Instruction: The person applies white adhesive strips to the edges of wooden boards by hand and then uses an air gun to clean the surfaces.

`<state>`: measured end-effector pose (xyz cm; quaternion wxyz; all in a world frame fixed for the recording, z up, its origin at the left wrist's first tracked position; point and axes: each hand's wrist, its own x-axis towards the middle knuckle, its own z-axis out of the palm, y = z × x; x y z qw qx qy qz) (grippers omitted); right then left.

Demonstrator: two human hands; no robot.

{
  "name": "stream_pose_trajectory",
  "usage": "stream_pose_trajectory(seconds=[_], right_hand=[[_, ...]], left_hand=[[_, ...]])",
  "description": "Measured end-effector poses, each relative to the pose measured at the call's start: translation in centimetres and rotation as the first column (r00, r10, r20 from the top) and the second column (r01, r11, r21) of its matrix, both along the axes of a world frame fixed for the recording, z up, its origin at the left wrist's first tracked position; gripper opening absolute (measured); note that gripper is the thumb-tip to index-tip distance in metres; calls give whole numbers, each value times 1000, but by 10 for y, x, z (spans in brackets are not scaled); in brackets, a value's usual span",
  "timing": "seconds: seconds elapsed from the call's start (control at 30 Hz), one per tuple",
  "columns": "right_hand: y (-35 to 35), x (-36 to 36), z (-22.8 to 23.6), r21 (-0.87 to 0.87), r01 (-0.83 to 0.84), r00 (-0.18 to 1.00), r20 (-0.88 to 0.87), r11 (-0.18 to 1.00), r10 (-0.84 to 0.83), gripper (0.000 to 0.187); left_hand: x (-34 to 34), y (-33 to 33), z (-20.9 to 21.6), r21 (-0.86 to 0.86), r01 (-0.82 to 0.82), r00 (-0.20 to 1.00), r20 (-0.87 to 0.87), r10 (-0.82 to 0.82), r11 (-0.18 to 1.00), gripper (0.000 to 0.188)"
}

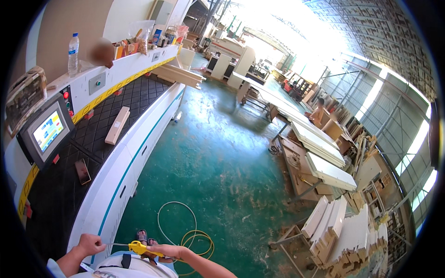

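Observation:
In my right hand (168,251) is a yellow air blow gun (137,247), gripped by its handle at the lower middle. Its thin metal nozzle (118,244) points left toward my left hand (91,244). That hand is closed in a fist right at the nozzle's tip. Whether its fingers pinch the tip or something small is hidden. A yellow hose (211,241) lies looped on the floor beyond my right hand, and a pale hose (160,211) curves there too.
Along the left runs a long white machine (125,169) with a black bed, holding a phone (83,171) and a wooden piece (117,125). A touchscreen panel (46,132) hangs over it. White boards (330,171) lie on benches at right; stacked strips (345,236) stand nearer. A person (317,113) is beyond.

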<state>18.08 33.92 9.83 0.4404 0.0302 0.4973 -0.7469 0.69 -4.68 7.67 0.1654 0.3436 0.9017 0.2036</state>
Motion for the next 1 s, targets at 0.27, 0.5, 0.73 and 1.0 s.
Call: stream_pose_trajectory(seconds=[0.27, 0.5, 0.73, 1.0], right_hand=[[2, -1, -10, 58, -31, 999, -32, 998, 33, 72], [-2, 0, -8, 121, -57, 998, 15, 991, 56, 66], [-6, 7, -6, 177, -5, 996, -86, 984, 21, 68], [-8, 6, -2, 198, -48, 997, -52, 979, 59, 68]], left_hand=[[2, 5, -1, -51, 48, 999, 6, -48, 998, 33], [12, 19, -9, -69, 66, 993, 99, -59, 995, 35], [19, 36, -8, -79, 88, 983, 166, -74, 993, 40], [26, 48, -2, 6, -8, 958, 285, 6, 1000, 38]])
